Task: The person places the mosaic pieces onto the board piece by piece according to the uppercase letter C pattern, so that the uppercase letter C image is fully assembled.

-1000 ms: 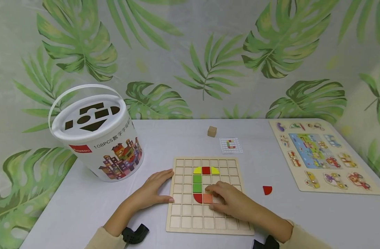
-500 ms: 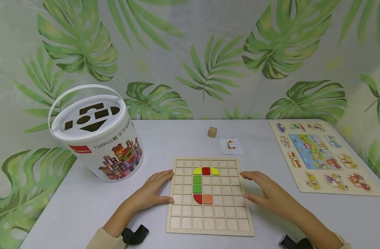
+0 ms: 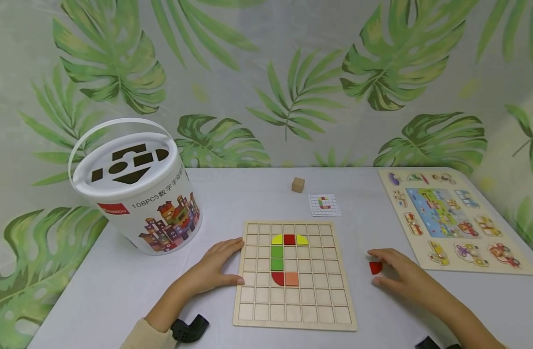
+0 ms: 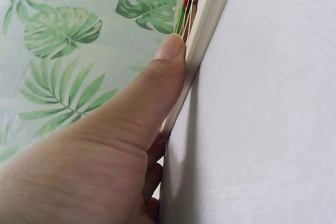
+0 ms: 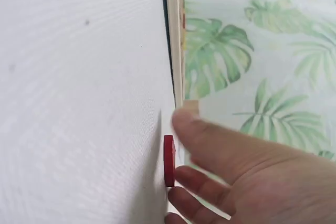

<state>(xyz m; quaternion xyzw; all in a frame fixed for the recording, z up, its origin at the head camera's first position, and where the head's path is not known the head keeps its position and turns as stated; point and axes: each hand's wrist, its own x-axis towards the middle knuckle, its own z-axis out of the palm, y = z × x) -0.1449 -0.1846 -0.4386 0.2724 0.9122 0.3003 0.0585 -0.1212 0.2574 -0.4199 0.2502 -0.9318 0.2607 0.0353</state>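
My left hand (image 3: pixel 211 267) touches the left edge of a wooden grid board (image 3: pixel 293 312), thumb and fingertips spread along it. On the board, yellow, red, green and orange tiles form a C-like shape; one green tile (image 3: pixel 277 264) lies in its left column. Right of the board, a loose red quarter-circle tile (image 3: pixel 375 268) lies flat on the table. My right hand (image 3: pixel 403 277) is beside it, thumb and forefinger apart on either side, with a gap visible in the head view. In the right wrist view the same red tile (image 5: pixel 168 161) sits close to the fingertips.
Behind the board are a small wooden cube (image 3: pixel 298 185) and a pattern card (image 3: pixel 324 205) showing a similar shape. A white lidded bucket (image 3: pixel 137 208) stands at the left. A picture puzzle board (image 3: pixel 449 252) lies at the right.
My right hand has left the orange tile on the board and moved right to the loose red quarter-circle tile. My left hand has stayed at the board's edge.
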